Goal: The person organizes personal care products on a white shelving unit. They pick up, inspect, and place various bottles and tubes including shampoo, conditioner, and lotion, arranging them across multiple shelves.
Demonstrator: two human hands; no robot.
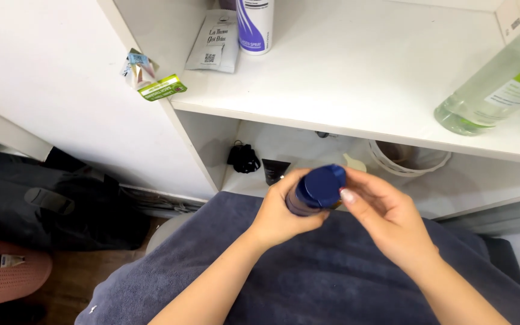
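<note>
Bottle (311, 195) with the dark blue cap sits in my left hand (281, 216), over the grey towel (332, 277) on my lap, near the white shelf (356, 90). My left fingers wrap tight around its body. My right hand (386, 219) is loose, its fingertips (348, 195) touching the cap's edge. I think I am working on the cap. Next I need a firm pinch and a twist.

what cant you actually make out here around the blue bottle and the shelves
- Blue-capped bottle, head view: its body is wrapped by the left hand, so shape and label are hidden.
- Clear bottle lying on the shelf: its top is cut off by the right edge.
- White tub on the lower shelf: contents shadowed by the shelf above.
</note>
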